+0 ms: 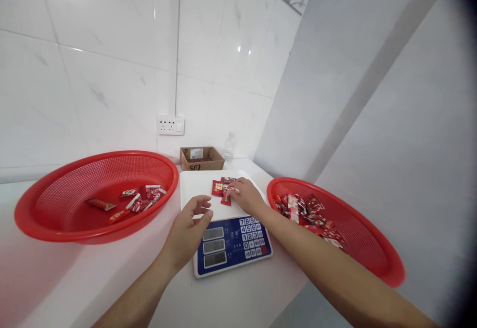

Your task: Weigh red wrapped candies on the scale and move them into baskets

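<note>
A white weighing scale (197,181) with a blue panel stands on the table in front of me. Several small red wrapped candies (217,188) lie in a cluster on its pan. My right hand (246,196) reaches in from the right, its fingertips closed on one red wrapped candy (225,199) at the cluster's near side; the far fingers are partly hidden. My left hand (190,226) hovers at the scale's left edge, fingers curved with a gap to the thumb and nothing in it. The digits on the scale's displays (214,246) are too faint to read.
On the left, a red mesh basket (44,213) holds several wrapped candies (143,199). Another red basket (383,263) at right contains many more. A cardboard box (203,164) and a clear plastic bottle (230,146) stand behind the scale, near the tiled wall.
</note>
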Tool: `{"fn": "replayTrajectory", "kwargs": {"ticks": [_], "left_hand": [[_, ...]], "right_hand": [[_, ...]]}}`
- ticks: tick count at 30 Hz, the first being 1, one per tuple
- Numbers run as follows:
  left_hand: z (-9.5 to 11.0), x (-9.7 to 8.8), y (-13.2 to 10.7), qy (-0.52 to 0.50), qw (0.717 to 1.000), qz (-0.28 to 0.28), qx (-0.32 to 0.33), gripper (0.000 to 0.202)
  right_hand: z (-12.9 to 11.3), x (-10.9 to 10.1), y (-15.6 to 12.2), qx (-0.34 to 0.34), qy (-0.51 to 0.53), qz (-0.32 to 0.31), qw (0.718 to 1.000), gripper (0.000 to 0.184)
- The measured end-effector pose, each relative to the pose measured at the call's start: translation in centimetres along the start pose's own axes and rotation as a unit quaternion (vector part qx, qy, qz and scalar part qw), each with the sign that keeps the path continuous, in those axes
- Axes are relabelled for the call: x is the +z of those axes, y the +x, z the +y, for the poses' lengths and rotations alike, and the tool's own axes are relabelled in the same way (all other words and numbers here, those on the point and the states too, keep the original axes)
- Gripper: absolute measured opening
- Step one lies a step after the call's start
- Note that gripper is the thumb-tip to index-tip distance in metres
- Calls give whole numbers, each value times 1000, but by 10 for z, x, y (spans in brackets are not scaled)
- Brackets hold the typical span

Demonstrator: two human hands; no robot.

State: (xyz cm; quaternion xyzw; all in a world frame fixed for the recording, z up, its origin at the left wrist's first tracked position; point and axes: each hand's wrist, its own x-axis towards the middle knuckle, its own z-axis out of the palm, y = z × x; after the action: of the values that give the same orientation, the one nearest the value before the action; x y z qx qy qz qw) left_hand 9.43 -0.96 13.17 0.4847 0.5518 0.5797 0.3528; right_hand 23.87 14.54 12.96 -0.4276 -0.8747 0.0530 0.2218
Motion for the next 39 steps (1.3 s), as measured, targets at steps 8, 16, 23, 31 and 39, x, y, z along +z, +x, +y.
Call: {"fn": "replayTrajectory", "kwargs": {"ticks": [8,16,23,31,39], "left_hand": [[1,-2,1,12,1000,0,3,28],[-3,-6,5,13,1000,5,15,31],[-10,-7,9,29,1000,7,-3,39],[-14,-7,10,41,999,1,-8,44],[-14,-8,11,29,999,-19,-19,45]], "right_hand": [[14,-11,-7,-19,-48,-26,998,28],[98,-88,-46,183,-154,-126,963,25],[143,-89,-118,247,-102,-307,914,37],[145,-74,-113,231,-76,-263,934,18],[155,-91,-90,271,-52,-75,958,22]]}}
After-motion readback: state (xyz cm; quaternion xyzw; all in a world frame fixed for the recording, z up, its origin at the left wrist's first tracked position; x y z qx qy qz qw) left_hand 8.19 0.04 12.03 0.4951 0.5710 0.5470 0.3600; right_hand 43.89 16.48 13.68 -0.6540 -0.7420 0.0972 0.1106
